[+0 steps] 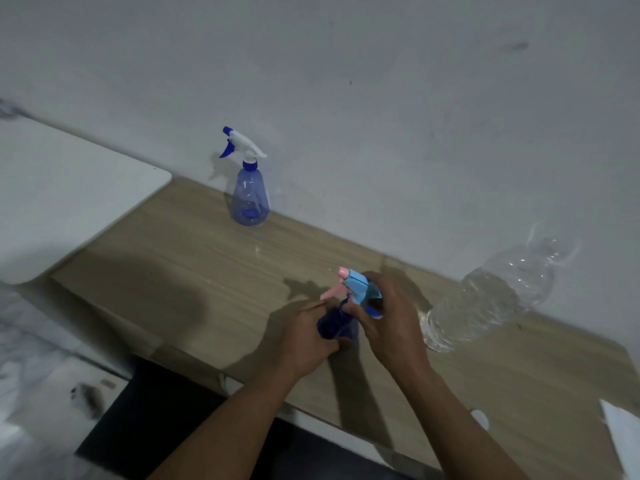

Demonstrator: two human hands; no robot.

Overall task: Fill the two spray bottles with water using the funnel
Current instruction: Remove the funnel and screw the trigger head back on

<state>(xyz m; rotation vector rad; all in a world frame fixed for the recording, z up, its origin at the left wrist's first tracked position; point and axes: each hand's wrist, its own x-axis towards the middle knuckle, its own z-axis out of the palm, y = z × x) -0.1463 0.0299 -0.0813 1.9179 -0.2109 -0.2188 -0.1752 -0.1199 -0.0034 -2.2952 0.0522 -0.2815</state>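
Observation:
A dark blue spray bottle (336,326) stands on the wooden table (194,258) near its front edge. My left hand (306,341) grips the bottle's body. My right hand (391,317) is closed around its light blue and pink trigger head (356,287) at the neck. A second spray bottle (250,195), pale blue with a white and blue trigger head, stands upright by the wall at the back. A large clear plastic water bottle (491,296) stands to the right of my right hand, holding water. No funnel is recognisable in view.
A white board (62,199) overlaps the table's left end. A small white round object (480,418) and a white sheet corner (623,438) lie at the table's front right. The wall runs close behind the table. Dark floor lies below the front edge.

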